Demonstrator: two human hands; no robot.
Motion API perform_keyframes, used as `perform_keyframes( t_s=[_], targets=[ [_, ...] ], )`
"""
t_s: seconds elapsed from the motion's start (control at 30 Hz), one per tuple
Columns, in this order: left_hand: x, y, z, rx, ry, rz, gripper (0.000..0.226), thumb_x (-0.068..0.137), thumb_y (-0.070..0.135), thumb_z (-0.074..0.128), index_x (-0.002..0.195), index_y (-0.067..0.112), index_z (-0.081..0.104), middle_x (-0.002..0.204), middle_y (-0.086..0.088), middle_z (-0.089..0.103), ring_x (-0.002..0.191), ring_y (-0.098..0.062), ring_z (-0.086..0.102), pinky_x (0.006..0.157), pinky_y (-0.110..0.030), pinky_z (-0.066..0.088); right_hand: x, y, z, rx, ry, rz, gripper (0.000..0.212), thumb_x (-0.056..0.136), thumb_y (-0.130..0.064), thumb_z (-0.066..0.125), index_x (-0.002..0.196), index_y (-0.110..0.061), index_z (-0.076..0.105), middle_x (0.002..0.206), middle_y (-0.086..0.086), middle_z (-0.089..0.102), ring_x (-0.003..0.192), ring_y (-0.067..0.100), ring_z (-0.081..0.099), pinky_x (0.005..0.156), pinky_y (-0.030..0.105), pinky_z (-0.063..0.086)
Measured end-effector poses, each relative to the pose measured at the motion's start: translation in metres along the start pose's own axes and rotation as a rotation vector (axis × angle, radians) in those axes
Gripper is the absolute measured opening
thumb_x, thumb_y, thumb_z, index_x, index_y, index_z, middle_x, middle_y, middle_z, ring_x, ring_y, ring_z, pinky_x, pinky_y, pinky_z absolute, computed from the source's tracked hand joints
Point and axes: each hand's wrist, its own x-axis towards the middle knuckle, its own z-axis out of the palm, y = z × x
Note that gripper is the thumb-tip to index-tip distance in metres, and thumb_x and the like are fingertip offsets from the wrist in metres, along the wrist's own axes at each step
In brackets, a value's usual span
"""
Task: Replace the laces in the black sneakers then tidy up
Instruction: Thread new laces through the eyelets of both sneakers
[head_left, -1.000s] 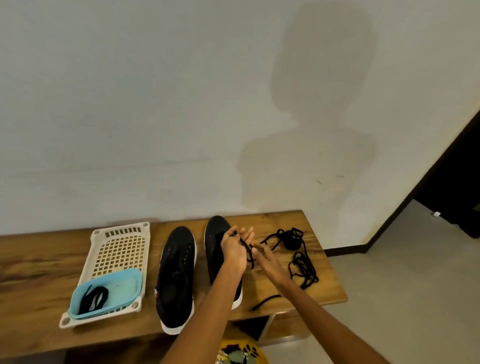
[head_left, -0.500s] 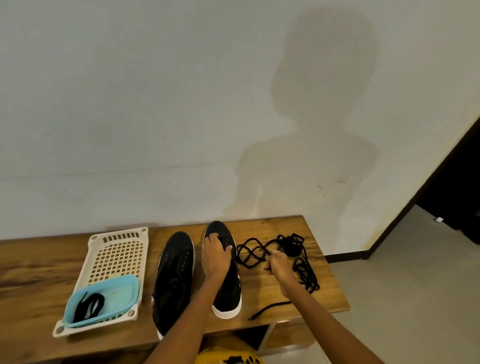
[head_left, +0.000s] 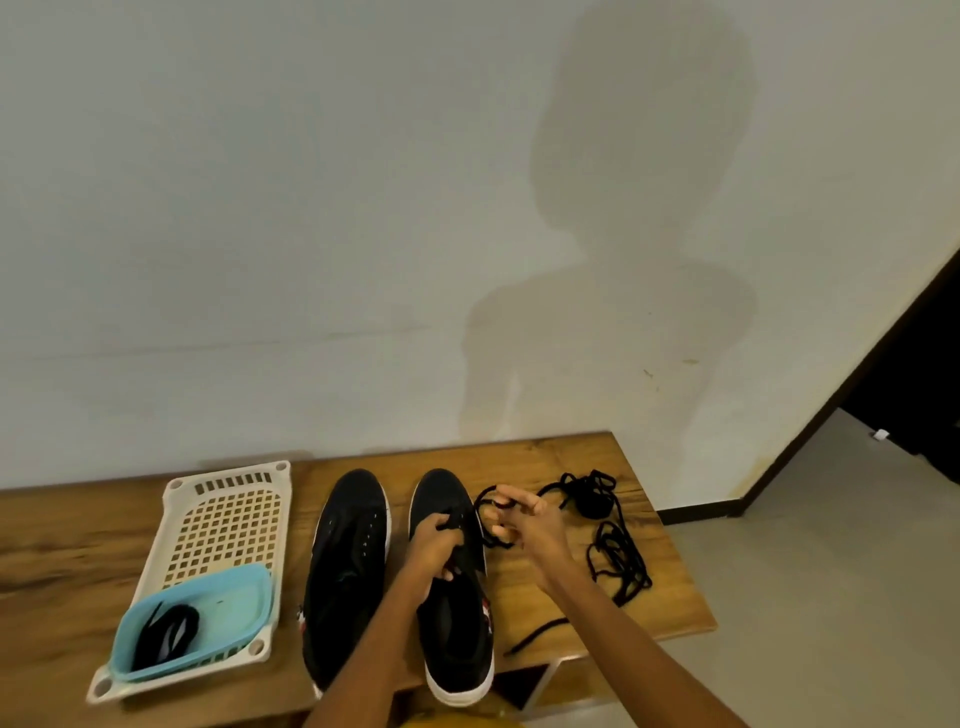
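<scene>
Lacing step: left hand pinches lace at right sneaker; right hand grips slack; feed tip squarely through eyelet.

One camera only, worn on the head — it looks forward and down from above the near edge of the desk, facing a pale wall. The wide lens also takes in floor and a dark doorway at right — both forearms reach in from below.

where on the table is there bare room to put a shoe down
Bare wood lies left of the white basket, and in a strip behind it. Crowded: both sneakers, hands, and loose laces fill the right half.
</scene>
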Motion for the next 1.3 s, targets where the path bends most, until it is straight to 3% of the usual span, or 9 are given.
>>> perform_keyframes(
  t_s=[0.1,0.27,0.4,0.63,0.73,0.83,1.07,1.2,1.3],
  targets=[
    [-0.010,-0.008,0.002,0.001,-0.015,0.015,0.037,0.088,0.006,0.050,0.125,0.013,0.049,0.080,-0.007,0.061,0.051,-0.016,0.053,0.037,-0.021,0.038,0.001,0.013,0.004,-0.405,0.105,-0.136,0.024,0.094,-0.023,0.058,0.073,-0.013,0.064,0.066,0.008,0.060,0.055,0.015,0.057,0.051,0.025,0.045],
    [-0.007,-0.009,0.003,0.105,0.053,0.077,0.031,0.089,0.017,0.056,0.120,0.014,0.055,0.068,-0.004,0.061,0.039,-0.013,0.046,0.035,-0.022,0.031,0.006,0.026,-0.004,-1.179,-0.043,-0.320,0.044,0.102,-0.028,0.037,0.076,-0.012,0.069,0.094,0.009,0.060,0.101,0.021,0.050,0.091,0.038,0.039],
    [0.004,-0.005,0.001,0.149,0.101,0.125,0.019,0.091,0.020,0.058,0.105,0.009,0.065,0.059,-0.003,0.061,0.038,-0.011,0.048,0.037,-0.021,0.034,0.012,0.027,-0.007,-0.938,-0.195,-0.152,0.021,0.101,-0.012,0.039,0.112,-0.007,0.056,0.106,0.011,0.062,0.099,0.023,0.060,0.089,0.036,0.048],
    [0.007,-0.011,-0.004,-0.085,0.027,0.014,0.010,0.089,0.009,0.058,0.099,0.009,0.062,0.069,-0.006,0.058,0.040,-0.009,0.051,0.033,-0.018,0.035,0.022,0.024,-0.012,-0.854,0.094,-0.369,0.041,0.103,-0.031,0.033,0.064,-0.022,0.044,0.079,0.002,0.049,0.085,0.017,0.047,0.077,0.029,0.033],
    [0.009,-0.012,-0.003,-0.143,0.016,-0.021,0.018,0.089,0.010,0.058,0.107,0.009,0.062,0.089,-0.009,0.061,0.071,-0.019,0.058,0.043,-0.024,0.042,0.023,0.029,-0.010,-0.781,0.019,-0.362,0.030,0.103,-0.018,0.035,0.099,-0.010,0.064,0.083,-0.002,0.056,0.086,0.015,0.053,0.071,0.020,0.036],
    [0.009,-0.014,-0.001,-0.199,0.013,-0.038,0.020,0.089,0.009,0.059,0.109,0.008,0.062,0.090,-0.009,0.061,0.070,-0.018,0.057,0.049,-0.026,0.045,0.023,0.033,-0.001,-0.806,-0.131,-0.336,0.037,0.100,-0.004,0.036,0.134,-0.010,0.051,0.080,0.000,0.056,0.070,0.011,0.051,0.060,0.012,0.038],
    [0.009,-0.018,-0.002,-0.255,-0.006,-0.042,0.022,0.089,0.011,0.060,0.111,0.007,0.063,0.084,-0.005,0.064,0.068,-0.016,0.062,0.054,-0.027,0.050,0.027,0.050,-0.001,-0.945,-0.112,-0.454,0.025,0.098,-0.020,0.050,0.106,-0.008,0.070,0.089,-0.003,0.064,0.081,0.005,0.056,0.064,0.010,0.037],
    [0.007,-0.017,-0.004,-0.263,-0.013,-0.037,0.023,0.089,0.010,0.060,0.112,0.007,0.061,0.087,-0.004,0.062,0.070,-0.014,0.060,0.054,-0.026,0.051,0.030,0.043,-0.002,-0.494,0.182,-0.377,0.024,0.100,-0.021,0.045,0.104,-0.010,0.066,0.086,-0.003,0.061,0.081,0.008,0.056,0.074,0.018,0.045],
    [0.006,-0.016,-0.005,-0.260,-0.016,-0.045,0.025,0.089,0.009,0.059,0.114,0.007,0.060,0.086,-0.005,0.062,0.072,-0.015,0.061,0.058,-0.029,0.052,0.034,0.027,-0.012,-0.127,0.443,-0.280,0.027,0.102,-0.022,0.040,0.109,-0.010,0.063,0.068,-0.001,0.053,0.060,0.007,0.051,0.062,0.022,0.046]
  ],
)
